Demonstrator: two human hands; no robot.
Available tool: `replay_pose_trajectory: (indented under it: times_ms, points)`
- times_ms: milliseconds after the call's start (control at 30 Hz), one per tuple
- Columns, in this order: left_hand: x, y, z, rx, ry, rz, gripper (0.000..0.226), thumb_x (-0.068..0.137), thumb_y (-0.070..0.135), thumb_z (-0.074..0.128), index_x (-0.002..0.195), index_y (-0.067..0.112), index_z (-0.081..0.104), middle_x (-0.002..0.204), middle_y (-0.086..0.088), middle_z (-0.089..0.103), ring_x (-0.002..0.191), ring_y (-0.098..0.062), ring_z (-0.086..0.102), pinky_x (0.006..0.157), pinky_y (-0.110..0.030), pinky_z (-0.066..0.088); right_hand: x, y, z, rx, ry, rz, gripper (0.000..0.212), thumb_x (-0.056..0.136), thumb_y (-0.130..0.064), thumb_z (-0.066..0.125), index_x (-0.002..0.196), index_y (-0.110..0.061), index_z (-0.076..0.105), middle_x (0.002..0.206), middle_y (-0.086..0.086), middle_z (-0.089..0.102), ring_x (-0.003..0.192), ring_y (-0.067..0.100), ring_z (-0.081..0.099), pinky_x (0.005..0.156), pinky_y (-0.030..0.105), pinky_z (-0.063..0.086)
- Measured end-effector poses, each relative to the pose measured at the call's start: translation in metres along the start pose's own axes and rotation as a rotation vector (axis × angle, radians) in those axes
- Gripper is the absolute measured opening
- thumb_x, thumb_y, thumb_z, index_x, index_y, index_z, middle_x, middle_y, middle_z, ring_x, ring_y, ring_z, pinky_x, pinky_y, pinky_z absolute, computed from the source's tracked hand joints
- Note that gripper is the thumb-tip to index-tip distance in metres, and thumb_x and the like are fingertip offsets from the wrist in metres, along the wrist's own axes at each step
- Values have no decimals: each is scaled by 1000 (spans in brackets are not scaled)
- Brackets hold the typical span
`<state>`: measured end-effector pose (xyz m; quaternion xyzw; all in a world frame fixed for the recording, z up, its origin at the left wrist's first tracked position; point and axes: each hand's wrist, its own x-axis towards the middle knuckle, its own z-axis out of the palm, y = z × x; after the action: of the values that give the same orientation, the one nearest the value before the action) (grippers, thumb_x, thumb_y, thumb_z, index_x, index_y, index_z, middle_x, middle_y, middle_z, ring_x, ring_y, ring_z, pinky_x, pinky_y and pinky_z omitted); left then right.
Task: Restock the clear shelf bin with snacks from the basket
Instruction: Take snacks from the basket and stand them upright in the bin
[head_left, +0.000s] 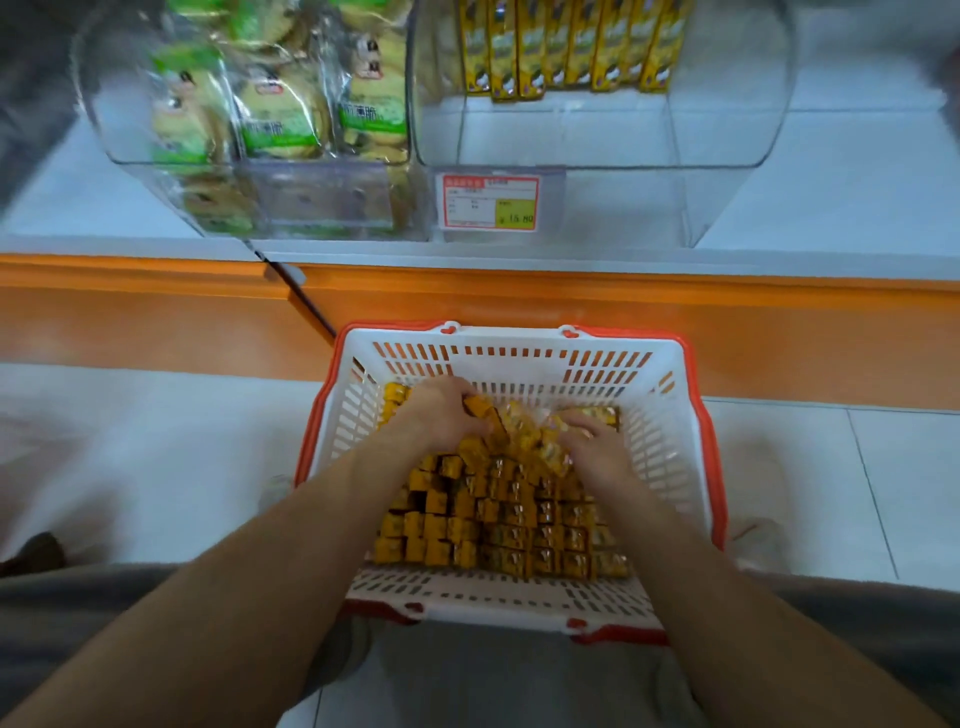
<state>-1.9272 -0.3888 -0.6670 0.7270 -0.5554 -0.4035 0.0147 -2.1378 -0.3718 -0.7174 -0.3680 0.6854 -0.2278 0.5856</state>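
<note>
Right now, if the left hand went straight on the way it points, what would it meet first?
The left hand grips snacks; going on it would likely meet more of the heap, then the far wall of the basket, though depth is unclear.

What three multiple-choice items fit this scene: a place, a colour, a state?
1. Where is the white slotted plastic basket with the orange rim? A) below the shelf, before its orange base B) on the shelf C) inside a bin
2. What colour are the small wrapped snacks in it? A) blue B) pink C) yellow-orange
3. How is the clear plastic shelf bin above the red price tag? A) packed to its front B) one back row of packs C) tipped over
1 A, it shows under the shelf; 2 C, the wrappers show it; 3 B, yellow packs line only the back.
</note>
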Motion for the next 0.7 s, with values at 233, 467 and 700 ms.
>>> replay_pose_trajectory:
  times_ms: [233, 467, 700]
  points:
    - [-46, 39, -63, -135, -105, 46, 38, 84, 29, 85, 113, 20, 64, 107, 0, 64, 73, -16, 73, 57, -30, 62, -50, -84, -37, 16, -93, -193, 32, 96, -10, 62, 125, -24, 68, 129, 8, 63, 88, 14, 70, 65, 29, 59]
    - [-127, 92, -132, -581, -51, 225, 19, 89, 27, 79, 94, 9, 72, 75, -10, 78, 68, -26, 77, 55, -34, 63, -135, -197, -75, 232, -390, -371, 28, 92, -3, 64, 113, -21, 67, 90, 11, 71, 73, 22, 70, 62, 39, 60]
    - [-170, 110, -137, -679, 194, 315, 31, 89, 39, 76, 109, 20, 62, 70, -5, 77, 52, -26, 73, 44, -27, 56, -161, -220, -99, 18, -388, -484, 49, 80, -7, 78, 122, -27, 63, 101, 5, 77, 86, 25, 75, 73, 35, 59]
